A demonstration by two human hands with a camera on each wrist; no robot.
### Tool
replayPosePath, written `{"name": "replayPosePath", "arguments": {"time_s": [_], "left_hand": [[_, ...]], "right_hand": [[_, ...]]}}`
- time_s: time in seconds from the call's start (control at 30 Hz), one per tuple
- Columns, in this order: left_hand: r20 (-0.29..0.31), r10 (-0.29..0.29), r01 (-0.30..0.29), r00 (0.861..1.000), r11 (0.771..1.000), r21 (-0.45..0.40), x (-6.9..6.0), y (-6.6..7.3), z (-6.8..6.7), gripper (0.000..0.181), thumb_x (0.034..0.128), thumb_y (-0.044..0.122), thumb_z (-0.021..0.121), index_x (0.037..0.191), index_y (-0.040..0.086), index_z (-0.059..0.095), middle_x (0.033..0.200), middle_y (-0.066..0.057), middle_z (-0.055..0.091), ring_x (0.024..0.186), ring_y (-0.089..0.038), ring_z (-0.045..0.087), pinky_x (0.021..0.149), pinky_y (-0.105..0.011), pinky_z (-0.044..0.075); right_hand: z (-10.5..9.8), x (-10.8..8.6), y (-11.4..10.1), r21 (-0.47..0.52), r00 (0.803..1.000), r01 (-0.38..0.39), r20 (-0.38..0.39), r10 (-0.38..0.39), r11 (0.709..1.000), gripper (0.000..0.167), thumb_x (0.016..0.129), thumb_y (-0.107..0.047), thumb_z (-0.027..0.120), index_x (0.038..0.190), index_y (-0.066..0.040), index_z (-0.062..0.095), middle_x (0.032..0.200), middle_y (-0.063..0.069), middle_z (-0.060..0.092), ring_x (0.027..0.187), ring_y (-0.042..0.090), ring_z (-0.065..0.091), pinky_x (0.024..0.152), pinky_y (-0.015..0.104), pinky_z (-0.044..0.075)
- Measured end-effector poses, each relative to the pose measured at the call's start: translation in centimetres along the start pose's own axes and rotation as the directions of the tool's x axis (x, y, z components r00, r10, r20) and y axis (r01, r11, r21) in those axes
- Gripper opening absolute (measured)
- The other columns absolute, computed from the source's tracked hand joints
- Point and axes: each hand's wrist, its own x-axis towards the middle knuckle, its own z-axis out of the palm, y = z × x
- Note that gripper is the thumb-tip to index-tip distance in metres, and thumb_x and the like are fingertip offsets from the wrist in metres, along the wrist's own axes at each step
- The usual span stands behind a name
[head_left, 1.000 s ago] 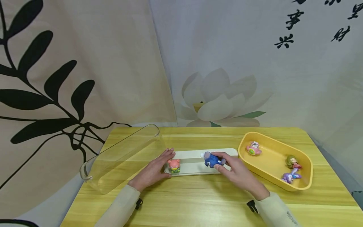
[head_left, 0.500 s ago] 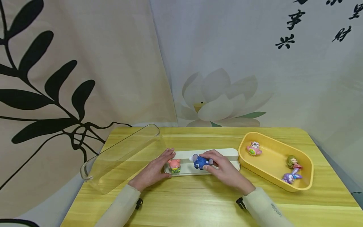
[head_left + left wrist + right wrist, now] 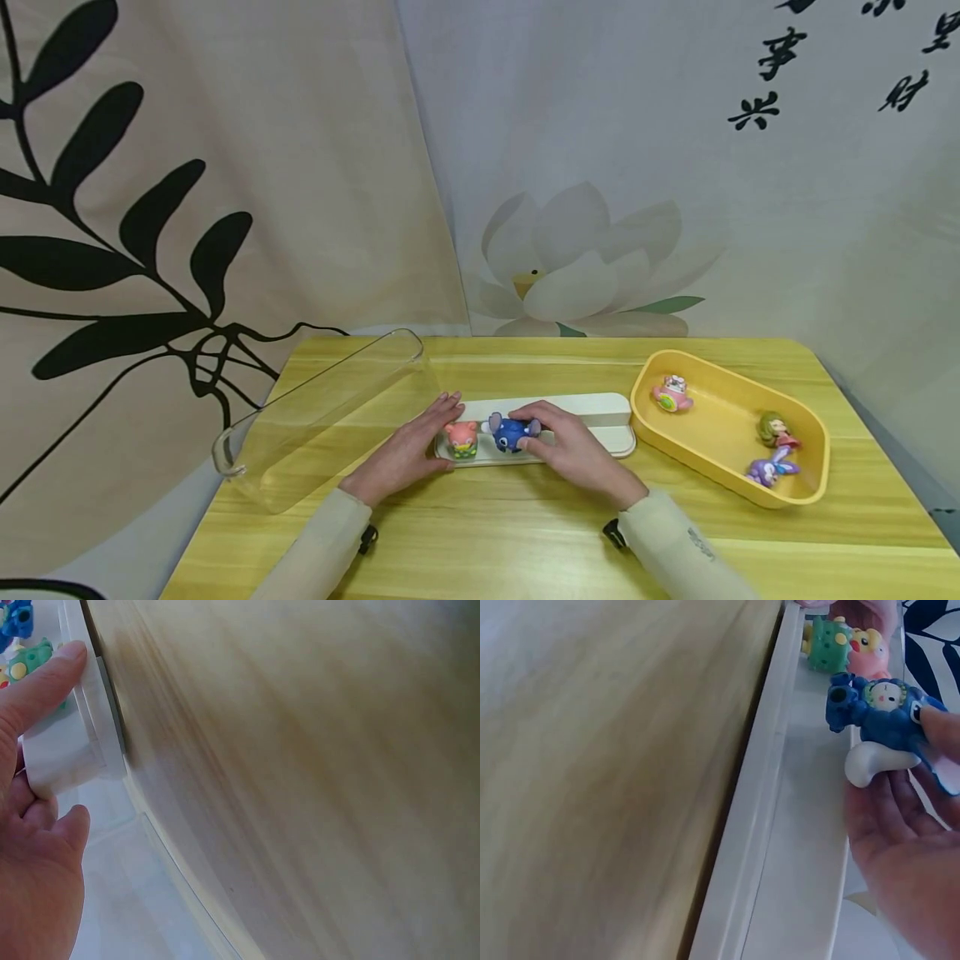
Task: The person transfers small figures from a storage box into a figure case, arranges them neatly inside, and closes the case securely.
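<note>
My right hand (image 3: 576, 450) pinches a blue big-eared toy figurine (image 3: 508, 435) between thumb and fingers, over a long white stepped stand (image 3: 611, 439). In the right wrist view the blue figurine (image 3: 889, 724) has a pale face on its belly and a white part below. A pink figurine (image 3: 462, 437) with a green lower part stands at the stand's left end, just left of the blue one. My left hand (image 3: 408, 450) grips that end; in the left wrist view its thumb (image 3: 52, 679) lies along the front side of the white stand (image 3: 64, 754).
A yellow tray (image 3: 720, 485) at the right holds a pink figurine (image 3: 672, 392), a green-haired doll (image 3: 777, 429) and a purple figurine (image 3: 768, 468). A clear plastic cover (image 3: 322, 417) lies slanted at the left. All stand on a wooden table (image 3: 495, 533) before a curtain.
My right hand has moved left along the white stand with the blue figurine, bringing it beside the pink one. The left hand has stayed in place.
</note>
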Motion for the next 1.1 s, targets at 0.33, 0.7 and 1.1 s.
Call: {"name": "replayPosePath", "arguments": {"time_s": [0.33, 0.7, 1.1], "left_hand": [[0.003, 0.001, -0.001, 1.0, 1.0, 0.008, 0.01, -0.02, -0.03, 0.092, 0.0847, 0.021, 0.087, 0.161, 0.01, 0.038, 0.171, 0.001, 0.02, 0.157, -0.022, 0.02, 0.121, -0.046, 0.034], [-0.002, 0.001, -0.001, 1.0, 1.0, -0.002, -0.05, -0.12, 0.02, 0.092, 0.0857, 0.023, 0.086, 0.161, 0.011, 0.036, 0.172, 0.001, 0.019, 0.157, -0.022, 0.019, 0.121, -0.047, 0.033], [-0.003, 0.001, -0.001, 1.0, 1.0, 0.011, 0.01, -0.1, -0.01, 0.092, 0.085, 0.022, 0.087, 0.161, 0.011, 0.037, 0.171, 0.0, 0.02, 0.157, -0.023, 0.02, 0.121, -0.047, 0.034]], "right_hand": [[0.67, 0.26, -0.07, -0.029, 0.999, -0.043, -0.009, 0.043, 0.999, 0.029, 0.098, -0.016, 0.073, 0.127, -0.014, 0.07, 0.129, 0.0, 0.068, 0.116, 0.019, 0.065, 0.101, 0.044, 0.055], [1.07, 0.48, -0.06, -0.056, 0.998, -0.054, -0.02, 0.053, 0.997, 0.025, 0.096, -0.015, 0.076, 0.121, -0.015, 0.072, 0.122, -0.002, 0.07, 0.109, 0.014, 0.065, 0.097, 0.04, 0.057], [0.77, 0.67, -0.33, -0.106, 0.996, -0.069, -0.067, 0.062, 0.992, 0.034, 0.093, -0.015, 0.079, 0.125, -0.008, 0.071, 0.122, 0.0, 0.073, 0.109, 0.018, 0.07, 0.096, 0.041, 0.059]]}}
